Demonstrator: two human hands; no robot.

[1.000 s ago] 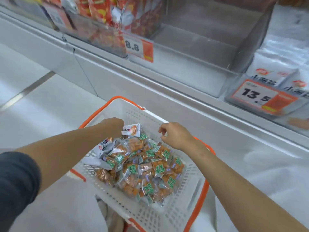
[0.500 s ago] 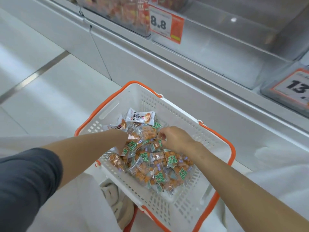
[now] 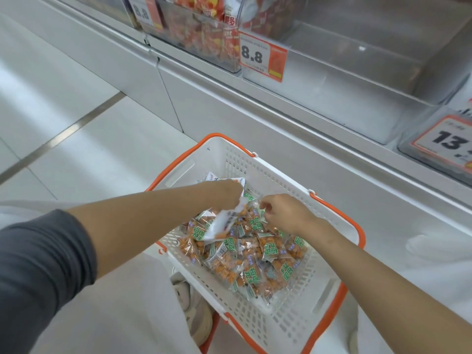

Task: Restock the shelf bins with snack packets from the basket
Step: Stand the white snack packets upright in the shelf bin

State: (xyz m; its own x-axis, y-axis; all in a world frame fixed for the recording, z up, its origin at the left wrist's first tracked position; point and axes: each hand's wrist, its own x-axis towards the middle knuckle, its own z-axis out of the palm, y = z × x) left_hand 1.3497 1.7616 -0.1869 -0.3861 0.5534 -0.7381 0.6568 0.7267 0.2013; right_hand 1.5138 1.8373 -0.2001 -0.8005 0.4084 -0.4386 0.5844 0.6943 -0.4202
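left hand point(image 3: 224, 194) clamps white packet point(image 3: 219, 224), sorting it out | right hand point(image 3: 279, 213) pinches orange packets point(image 3: 255, 251) in basket point(image 3: 224, 159); clear bin point(image 3: 357, 80) awaits

White basket point(image 3: 255, 325) with orange rim sits on the floor below the shelf, heaped with clear snack packets point(image 3: 255, 254) (orange bits, green print) lying every which way. Up top, one clear shelf bin point(image 3: 362, 98) stands bare; its neighbour bin point(image 3: 204, 39) holds red packs.
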